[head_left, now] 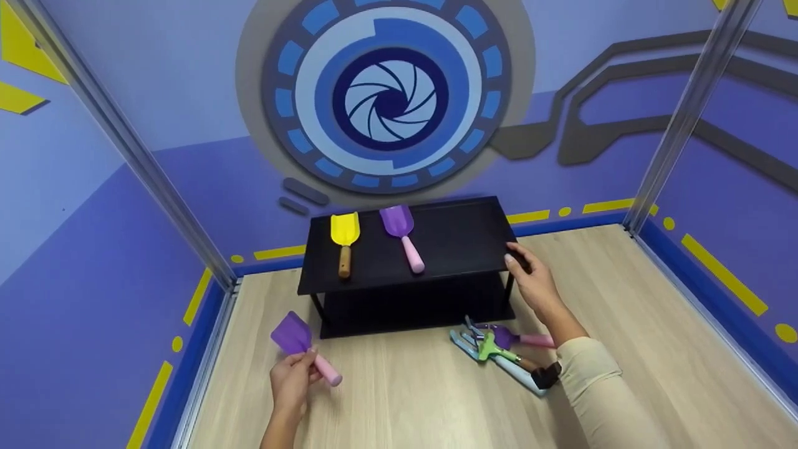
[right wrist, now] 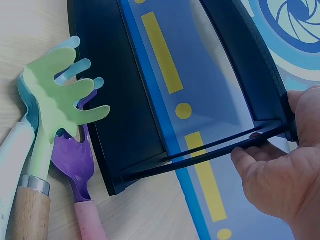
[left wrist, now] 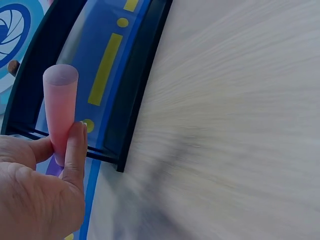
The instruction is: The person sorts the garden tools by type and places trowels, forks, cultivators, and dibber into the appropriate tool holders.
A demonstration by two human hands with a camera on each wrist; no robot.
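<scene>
My left hand (head_left: 292, 381) pinches a small purple garden shovel (head_left: 293, 334) where its pink handle (left wrist: 60, 110) meets the blade, in front of the left end of a black two-tier shelf (head_left: 461, 243). With thumb and fingers my right hand (head_left: 535, 284) grips the shelf's right top edge; the right wrist view shows the thumb above and fingers below the rim. On the top tier lie a yellow shovel (head_left: 345, 229) with a wooden handle and another purple shovel (head_left: 398, 222) with a pink handle.
Before the shelf's right end lie a green hand rake (right wrist: 55, 95) with a wooden handle, a light blue rake (head_left: 517, 373), and a purple fork (right wrist: 75, 157) with a pink handle, overlapping. Blue-purple panels (head_left: 206, 187) stand behind and beside the wood-grain table (head_left: 399, 399).
</scene>
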